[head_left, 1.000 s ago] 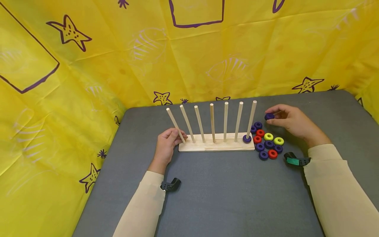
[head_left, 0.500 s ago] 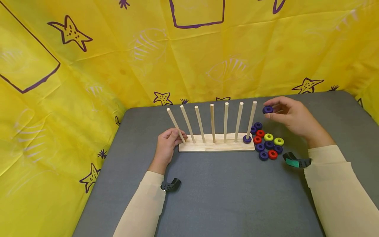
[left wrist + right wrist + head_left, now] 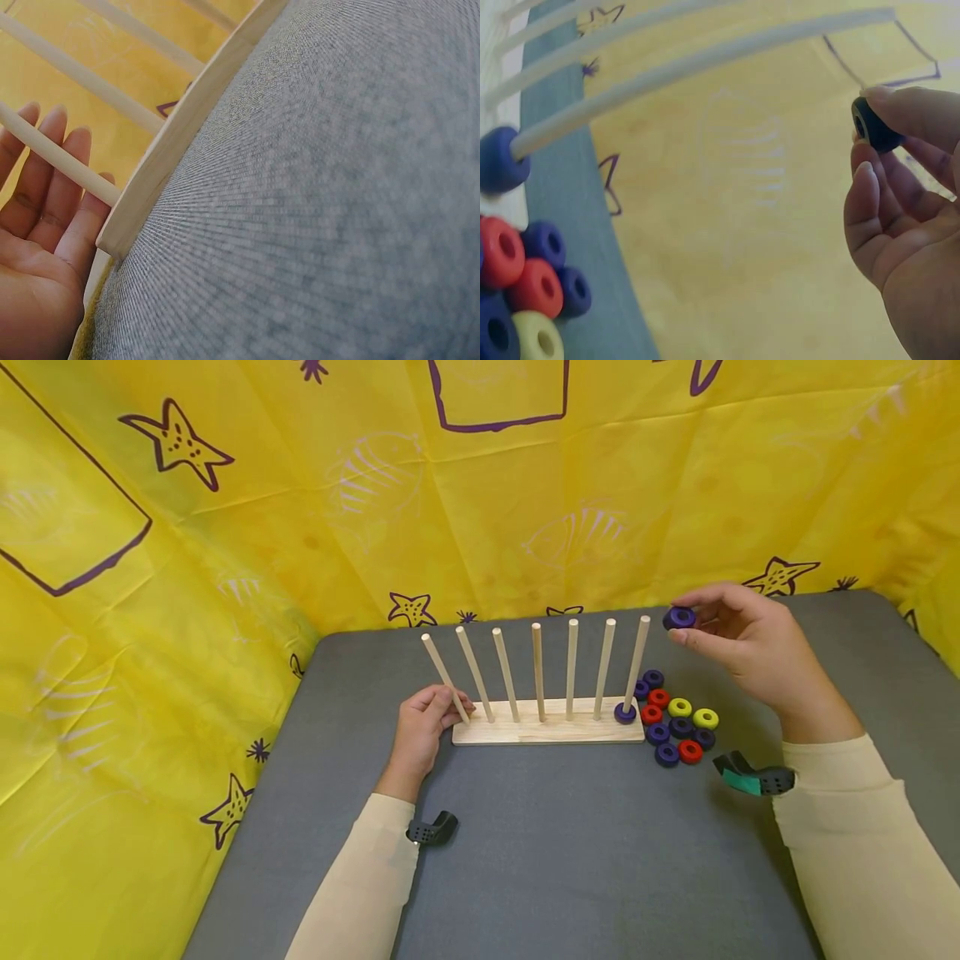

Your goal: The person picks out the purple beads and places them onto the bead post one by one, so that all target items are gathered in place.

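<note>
A wooden peg rack (image 3: 547, 731) with a row of upright pegs stands on the grey table. My left hand (image 3: 422, 727) holds its left end, thumb against the leftmost peg (image 3: 446, 678) and fingers behind it; the left wrist view shows those fingers (image 3: 56, 195) loosely bent past the peg. To the right of the rightmost peg (image 3: 637, 662), near the height of its top, my right hand (image 3: 757, 647) pinches a dark purple ring (image 3: 680, 618) between thumb and fingers. Another purple ring (image 3: 625, 714) sits at the foot of that peg.
Several loose rings lie in a cluster right of the rack: purple (image 3: 667, 754), red (image 3: 690, 751) and yellow (image 3: 705, 718). A yellow cloth (image 3: 480, 527) with purple drawings hangs behind and left of the table (image 3: 570, 852).
My right hand has raised the purple ring from just above the cluster to about peg-top height, its hole tipping more into view. My left hand and the rack have stayed put.
</note>
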{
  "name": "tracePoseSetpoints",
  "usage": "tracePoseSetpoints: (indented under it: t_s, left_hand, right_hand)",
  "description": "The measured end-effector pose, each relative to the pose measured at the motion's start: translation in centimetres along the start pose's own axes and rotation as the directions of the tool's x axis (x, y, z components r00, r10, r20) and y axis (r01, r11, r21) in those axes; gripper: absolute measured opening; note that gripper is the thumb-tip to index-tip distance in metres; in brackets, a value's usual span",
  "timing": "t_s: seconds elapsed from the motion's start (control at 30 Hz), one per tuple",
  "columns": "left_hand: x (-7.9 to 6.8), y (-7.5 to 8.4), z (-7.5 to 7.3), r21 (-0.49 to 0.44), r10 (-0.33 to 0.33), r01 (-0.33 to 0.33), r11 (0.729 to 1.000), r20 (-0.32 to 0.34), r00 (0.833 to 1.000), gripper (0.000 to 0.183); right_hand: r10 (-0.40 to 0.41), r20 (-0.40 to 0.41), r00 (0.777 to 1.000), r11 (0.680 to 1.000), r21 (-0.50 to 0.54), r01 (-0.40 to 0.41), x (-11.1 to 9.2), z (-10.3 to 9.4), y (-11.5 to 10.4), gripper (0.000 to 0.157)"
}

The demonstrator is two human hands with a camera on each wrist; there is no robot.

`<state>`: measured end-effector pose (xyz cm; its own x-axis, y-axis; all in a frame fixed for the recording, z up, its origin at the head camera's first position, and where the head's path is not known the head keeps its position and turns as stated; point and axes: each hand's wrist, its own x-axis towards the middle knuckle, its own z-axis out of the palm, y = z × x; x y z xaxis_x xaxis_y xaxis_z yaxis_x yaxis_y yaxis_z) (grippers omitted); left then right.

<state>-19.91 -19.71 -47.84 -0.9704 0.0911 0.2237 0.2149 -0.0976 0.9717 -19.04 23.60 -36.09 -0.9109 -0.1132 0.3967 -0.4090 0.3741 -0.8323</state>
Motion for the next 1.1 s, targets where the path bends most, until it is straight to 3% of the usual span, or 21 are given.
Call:
tracePoseSetpoints:
  t_s: [0.33, 0.43, 0.57, 0.73, 0.9, 1.1]
  left_hand:
    - [0.0, -0.1, -0.1, 0.011, -0.003, 0.003, 1.000, -0.004, 1.000, 0.040]
    - [0.0, 0.0, 0.0, 0.012, -0.004, 0.004, 1.000, -0.004, 1.000, 0.040]
    - [0.1, 0.0, 0.1, 0.006, 0.004, -0.004, 1.000, -0.003, 1.000, 0.039]
    - [0.1, -0.2, 0.0, -0.006, 0.012, -0.012, 1.000, 0.001, 1.000, 0.040]
    - [0.1, -0.2, 0.0, -0.012, 0.014, -0.014, 1.000, 0.002, 1.000, 0.043]
    - [0.1, -0.2, 0.0, -0.009, 0.017, -0.017, 1.000, 0.005, 1.000, 0.043]
  right_hand:
    - [-0.132, -0.039, 0.990, 0.989, 0.065, 0.134, -0.1, 0.3, -2.3, 0.040]
    - [-0.187, -0.047, 0.981, 0.964, 0.183, 0.193, 0.0, 0.7, -2.7, 0.040]
    - [-0.268, -0.051, 0.962, 0.926, 0.262, 0.272, 0.0, 1.4, -3.2, 0.038]
    - [-0.299, -0.058, 0.952, 0.933, 0.190, 0.305, 0.0, 2.2, -3.6, 0.036]
    - [-0.276, -0.056, 0.959, 0.953, 0.110, 0.281, -0.1, 2.9, -3.9, 0.041]
    - [-0.241, -0.055, 0.969, 0.966, 0.083, 0.245, -0.1, 3.2, -3.8, 0.045]
